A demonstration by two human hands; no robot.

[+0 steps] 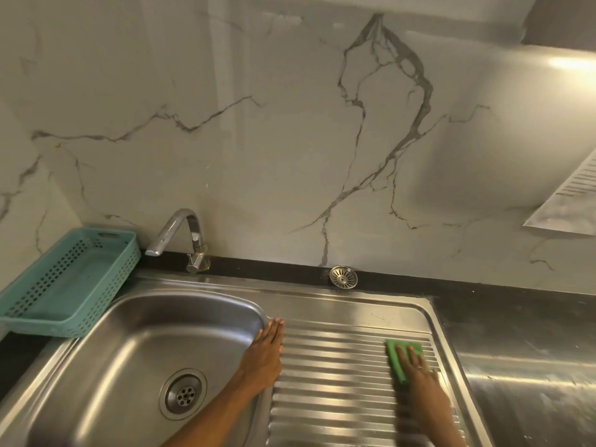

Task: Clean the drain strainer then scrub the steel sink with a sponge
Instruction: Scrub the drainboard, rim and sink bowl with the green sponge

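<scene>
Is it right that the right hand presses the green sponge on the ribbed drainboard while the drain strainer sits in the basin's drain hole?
Not quite. The head view shows the drain strainer standing on the ledge behind the drainboard, not in the drain. The right hand does press the green sponge there.

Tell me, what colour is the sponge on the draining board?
Bright green; the sponge shows best in the head view, under the right hand.

White marble-veined wall (258,140) stood behind a black table (483,290); a teal basket (67,285) sat at left, a printed sheet (567,201) hung at right, glare upper right.
</scene>
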